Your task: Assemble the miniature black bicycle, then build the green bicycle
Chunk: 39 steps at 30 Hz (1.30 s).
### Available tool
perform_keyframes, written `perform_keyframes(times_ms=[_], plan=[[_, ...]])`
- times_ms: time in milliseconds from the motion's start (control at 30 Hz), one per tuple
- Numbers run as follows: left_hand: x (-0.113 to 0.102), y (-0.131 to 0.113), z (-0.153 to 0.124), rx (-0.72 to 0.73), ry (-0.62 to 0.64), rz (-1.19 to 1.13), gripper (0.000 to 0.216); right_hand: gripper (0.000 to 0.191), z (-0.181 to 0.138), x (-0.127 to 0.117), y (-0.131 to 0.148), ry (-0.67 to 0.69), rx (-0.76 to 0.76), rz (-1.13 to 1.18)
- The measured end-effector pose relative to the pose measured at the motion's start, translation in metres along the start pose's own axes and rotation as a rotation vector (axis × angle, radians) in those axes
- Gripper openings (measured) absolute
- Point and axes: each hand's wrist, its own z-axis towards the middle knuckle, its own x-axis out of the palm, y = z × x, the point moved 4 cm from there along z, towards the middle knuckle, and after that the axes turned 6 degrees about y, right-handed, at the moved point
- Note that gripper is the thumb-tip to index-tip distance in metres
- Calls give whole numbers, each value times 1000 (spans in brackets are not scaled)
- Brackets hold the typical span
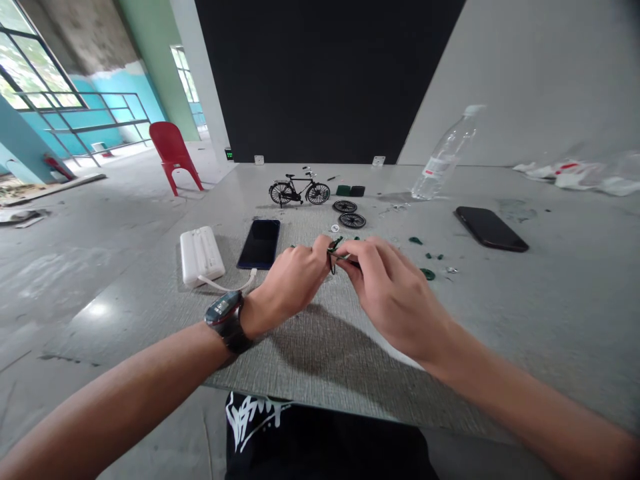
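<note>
My left hand (295,277) and my right hand (387,287) meet over the middle of the table, fingers pinched together. Between their fingertips is a small dark green and black model bicycle part (333,252), mostly covered by the fingers. Just beyond the hands lie two black spoked wheels (353,221), flat and close to each other. An assembled black model bicycle (300,190) stands upright behind them. Small green pieces (415,240) and a green disc (427,274) are scattered right of my right hand. A small white round piece (335,228) lies near the wheels.
On the left are a white power bank (200,257) and a phone (259,244), with a white cable. A black phone (490,229) lies on the right. A clear bottle (445,157) stands at the back, near plastic bags (575,170). A black panel (330,80) rises behind the table.
</note>
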Motion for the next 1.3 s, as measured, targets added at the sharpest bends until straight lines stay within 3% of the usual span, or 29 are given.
perform_keyframes(times_ms=[200,433,600,800,933,1133,1200,1300], plan=[[-3,0,0,-38,-60,39,19,8,4,-1,-2,-13,53,77],[-5,-2,-3,37,-113,119,23,11,-2,3,-2,70,38,33],[-7,-4,-3,45,-189,205,22,13,-2,10,-6,101,292,548],[-9,-5,-3,69,-234,309,30,29,-2,28,-6,283,872,1407],[-9,-5,-2,74,-291,329,33,29,-6,32,-8,296,1019,1615],[-14,-4,-2,83,-363,318,32,32,-3,31,-13,375,899,1671],[-15,-3,-2,79,-352,322,30,30,-1,29,-15,339,801,1491],[-14,-2,-2,60,-314,339,26,21,1,22,-15,227,580,1036]])
